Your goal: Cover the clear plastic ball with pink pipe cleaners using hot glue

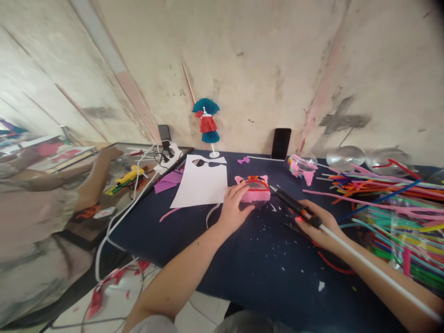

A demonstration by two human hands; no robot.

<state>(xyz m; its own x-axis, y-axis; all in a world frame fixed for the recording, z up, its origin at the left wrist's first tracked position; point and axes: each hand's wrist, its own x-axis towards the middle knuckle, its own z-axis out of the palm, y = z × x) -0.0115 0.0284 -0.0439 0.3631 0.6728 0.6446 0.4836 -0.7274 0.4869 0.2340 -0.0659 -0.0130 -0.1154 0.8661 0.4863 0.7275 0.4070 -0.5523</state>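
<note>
My left hand grips the left side of a small pink craft piece on the dark blue tabletop. The piece has pink ear-like corners, a multicoloured band along its top, a red curved strip and a clear rounded part. My right hand is closed around a black hot glue gun with a small red light. Its metal tip points left, close to the craft piece's right edge. A long white rod or cord runs from its rear over my forearm. Part of the piece is hidden behind my left fingers.
White paper lies left, purple sheet beside it. Many coloured pipe cleaners fill the right. Behind stand a phone, a pink-trimmed clear dome and a paper-fan figure. A co-worker's arm shows left.
</note>
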